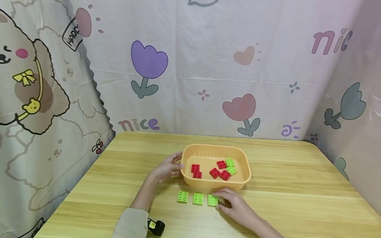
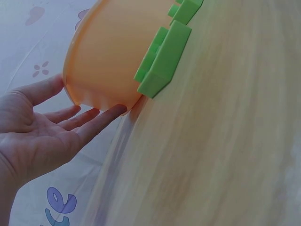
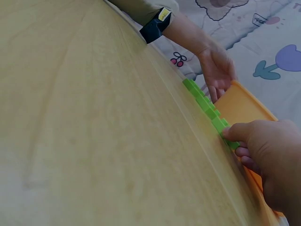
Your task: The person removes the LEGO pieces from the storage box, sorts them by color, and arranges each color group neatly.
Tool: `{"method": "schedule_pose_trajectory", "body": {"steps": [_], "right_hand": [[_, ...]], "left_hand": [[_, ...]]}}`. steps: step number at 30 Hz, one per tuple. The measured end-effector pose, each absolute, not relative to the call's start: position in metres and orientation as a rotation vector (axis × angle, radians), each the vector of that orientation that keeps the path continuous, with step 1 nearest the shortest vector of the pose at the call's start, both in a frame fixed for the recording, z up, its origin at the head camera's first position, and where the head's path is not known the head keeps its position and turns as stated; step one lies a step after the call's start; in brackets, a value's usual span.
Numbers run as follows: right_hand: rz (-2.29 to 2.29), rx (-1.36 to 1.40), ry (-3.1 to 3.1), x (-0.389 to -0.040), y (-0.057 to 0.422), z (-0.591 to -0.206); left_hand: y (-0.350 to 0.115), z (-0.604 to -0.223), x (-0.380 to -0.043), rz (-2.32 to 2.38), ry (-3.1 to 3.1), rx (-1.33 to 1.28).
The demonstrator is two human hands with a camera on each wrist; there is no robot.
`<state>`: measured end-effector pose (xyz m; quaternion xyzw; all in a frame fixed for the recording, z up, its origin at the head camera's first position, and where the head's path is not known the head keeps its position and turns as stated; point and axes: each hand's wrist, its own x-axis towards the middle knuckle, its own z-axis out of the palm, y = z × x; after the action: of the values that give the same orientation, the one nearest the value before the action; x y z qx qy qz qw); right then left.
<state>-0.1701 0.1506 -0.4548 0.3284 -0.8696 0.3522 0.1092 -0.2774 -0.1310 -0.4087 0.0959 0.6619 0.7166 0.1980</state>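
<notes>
An orange plastic bin (image 1: 217,148) holds several red bricks (image 1: 215,173) and two lime-green bricks (image 1: 230,162). Against its left end rests my left hand (image 1: 166,169); in the left wrist view the fairly straight fingers (image 2: 101,123) touch the outer wall, with the thumb at the rim. Three lime-green bricks stand studs up in a spaced row before the bin: a left brick (image 1: 183,197), a middle brick (image 1: 197,199) and a right brick (image 1: 212,200). My right hand (image 1: 235,205) pinches that right brick between thumb and fingers, as the right wrist view (image 3: 268,150) also shows.
The wooden table (image 1: 285,185) reaches back to a printed cloth (image 1: 202,66) hung behind and at both sides. A black wrist strap (image 1: 156,227) is on the left forearm, below the sleeve.
</notes>
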Motion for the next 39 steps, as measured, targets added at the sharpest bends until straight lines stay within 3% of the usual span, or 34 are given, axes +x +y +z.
{"method": "schedule_pose_trajectory", "body": {"steps": [39], "right_hand": [[0.964,0.994,-2.502,-0.1692,0.1515,-0.4533]], "left_hand": [[-0.1323,-0.4089,-0.2781,1.985,1.874,0.272]]}}
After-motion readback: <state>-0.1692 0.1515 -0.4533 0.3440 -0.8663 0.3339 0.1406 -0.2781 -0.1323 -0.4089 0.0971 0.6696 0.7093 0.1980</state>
